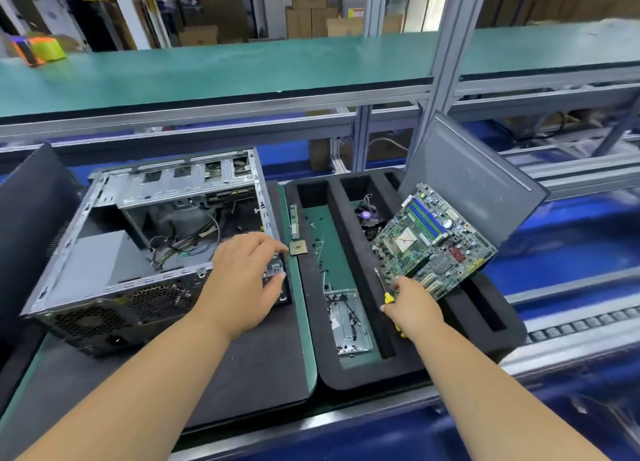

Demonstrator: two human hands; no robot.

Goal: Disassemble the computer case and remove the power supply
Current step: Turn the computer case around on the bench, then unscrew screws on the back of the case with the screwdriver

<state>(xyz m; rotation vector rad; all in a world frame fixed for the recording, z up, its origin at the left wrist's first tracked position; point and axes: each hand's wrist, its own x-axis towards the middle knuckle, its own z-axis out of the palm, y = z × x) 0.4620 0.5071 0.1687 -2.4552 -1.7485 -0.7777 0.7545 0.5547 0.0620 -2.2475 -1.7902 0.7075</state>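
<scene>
Green bench (207, 76), boxes behind; left hand (242, 280) spread above case (138, 239); right hand (412, 304) grips motherboard (433, 246), screwdriver (388, 296).

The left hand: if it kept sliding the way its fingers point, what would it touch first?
Most likely the small square chip. The left hand rests open on the case edge, its fingers aimed right and slightly away, their tips almost at the chip on the green strip. How high they sit is hard to judge.

No legible text — none anywhere
</scene>
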